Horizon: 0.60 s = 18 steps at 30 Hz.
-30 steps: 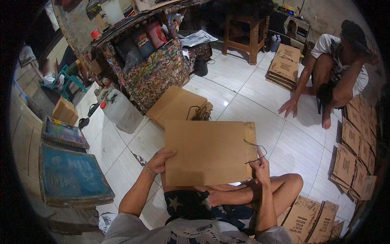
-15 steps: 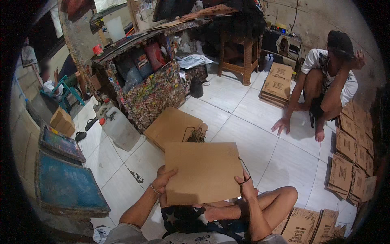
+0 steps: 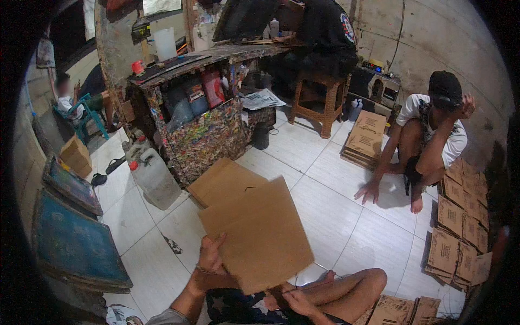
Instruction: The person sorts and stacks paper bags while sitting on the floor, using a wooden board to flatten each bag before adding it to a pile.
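A flat brown paper bag (image 3: 257, 233), blank on its upper face, is tilted over my lap. My left hand (image 3: 212, 255) grips its left edge, thumb on top and fingers underneath. At the bag's lower corner, my right hand (image 3: 295, 299) is closed around a thin dark cord (image 3: 296, 280) that looks like its handle; the bag partly covers those fingers. Just beyond lies a pile of plain brown bags (image 3: 222, 179) on the tiled floor, its near part hidden by the held bag.
Printed brown bags lie in stacks along the right wall (image 3: 457, 244), near my right knee (image 3: 392, 311) and by the stool (image 3: 319, 103). A person (image 3: 433, 130) squats at the right. Plastic jugs (image 3: 154, 179), blue framed screens (image 3: 78, 244) and a paint-crusted bench (image 3: 203, 143) stand leftward.
The bag has turned clockwise, its right side dropping toward me. My right hand has moved from its right edge down to the lower corner. The view has tilted slightly upward.
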Each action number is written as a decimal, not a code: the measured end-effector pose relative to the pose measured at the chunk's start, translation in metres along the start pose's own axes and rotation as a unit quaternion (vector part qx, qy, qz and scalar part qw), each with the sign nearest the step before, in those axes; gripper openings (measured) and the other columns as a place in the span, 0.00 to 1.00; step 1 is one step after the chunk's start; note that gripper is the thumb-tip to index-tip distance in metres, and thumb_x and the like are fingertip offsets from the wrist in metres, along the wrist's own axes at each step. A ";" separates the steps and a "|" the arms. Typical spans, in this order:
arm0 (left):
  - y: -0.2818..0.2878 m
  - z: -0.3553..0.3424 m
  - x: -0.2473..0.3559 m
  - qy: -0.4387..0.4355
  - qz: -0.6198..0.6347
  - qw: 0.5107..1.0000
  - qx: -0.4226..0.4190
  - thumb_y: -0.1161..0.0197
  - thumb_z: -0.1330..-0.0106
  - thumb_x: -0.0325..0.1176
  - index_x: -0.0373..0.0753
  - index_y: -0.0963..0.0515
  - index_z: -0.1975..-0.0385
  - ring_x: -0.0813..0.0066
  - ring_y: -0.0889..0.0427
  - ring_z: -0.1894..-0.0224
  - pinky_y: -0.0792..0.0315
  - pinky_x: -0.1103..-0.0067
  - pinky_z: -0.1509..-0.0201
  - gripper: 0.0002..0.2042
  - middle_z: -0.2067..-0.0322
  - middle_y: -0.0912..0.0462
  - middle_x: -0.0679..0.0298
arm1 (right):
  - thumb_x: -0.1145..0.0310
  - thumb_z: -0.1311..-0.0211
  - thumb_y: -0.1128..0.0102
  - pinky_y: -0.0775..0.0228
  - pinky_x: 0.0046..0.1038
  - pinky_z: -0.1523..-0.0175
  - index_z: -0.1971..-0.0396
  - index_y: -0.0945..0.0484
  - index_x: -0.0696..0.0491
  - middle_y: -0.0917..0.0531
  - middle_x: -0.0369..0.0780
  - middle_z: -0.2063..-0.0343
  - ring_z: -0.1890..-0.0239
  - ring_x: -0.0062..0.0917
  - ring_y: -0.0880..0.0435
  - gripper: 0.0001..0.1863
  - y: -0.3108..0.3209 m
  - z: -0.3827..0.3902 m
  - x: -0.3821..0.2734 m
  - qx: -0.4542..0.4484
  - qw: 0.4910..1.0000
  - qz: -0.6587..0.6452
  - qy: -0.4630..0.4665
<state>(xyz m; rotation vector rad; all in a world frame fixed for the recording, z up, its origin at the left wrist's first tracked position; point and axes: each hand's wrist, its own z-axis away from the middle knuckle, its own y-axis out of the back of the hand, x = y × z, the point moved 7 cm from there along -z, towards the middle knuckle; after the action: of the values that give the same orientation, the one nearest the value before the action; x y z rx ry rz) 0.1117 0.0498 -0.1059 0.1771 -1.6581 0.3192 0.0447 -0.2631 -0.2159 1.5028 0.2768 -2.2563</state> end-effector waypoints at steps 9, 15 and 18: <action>-0.015 0.098 0.010 0.293 0.166 0.937 -0.094 0.39 0.35 0.31 0.34 0.30 0.49 0.70 0.19 0.58 0.21 0.72 0.57 0.17 0.57 0.20 0.60 | 0.70 0.35 0.46 0.31 0.23 0.53 0.46 0.31 0.59 0.19 0.39 0.66 0.61 0.20 0.24 0.19 0.096 0.037 -0.130 0.144 0.978 -0.082 0.125; 0.004 0.109 -0.024 0.359 0.090 0.927 -0.064 0.38 0.35 0.32 0.34 0.34 0.44 0.70 0.20 0.55 0.22 0.71 0.53 0.21 0.56 0.21 0.58 | 0.63 0.33 0.45 0.34 0.19 0.61 0.60 0.26 0.61 0.21 0.35 0.70 0.67 0.16 0.27 0.14 0.035 -0.001 -0.066 0.144 0.987 -0.038 0.060; 0.015 0.116 -0.065 0.313 0.152 0.934 -0.079 0.38 0.35 0.33 0.35 0.35 0.43 0.69 0.22 0.52 0.23 0.71 0.50 0.23 0.53 0.23 0.57 | 0.62 0.33 0.46 0.35 0.19 0.63 0.66 0.25 0.61 0.21 0.34 0.72 0.69 0.15 0.28 0.15 0.030 -0.010 -0.038 0.172 0.978 -0.089 0.077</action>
<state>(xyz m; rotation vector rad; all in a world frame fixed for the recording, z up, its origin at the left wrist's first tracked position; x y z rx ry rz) 0.0045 0.0237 -0.1824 -0.2867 -1.0614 0.4219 0.0795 -0.2777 -0.1831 1.9029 0.0669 -2.4254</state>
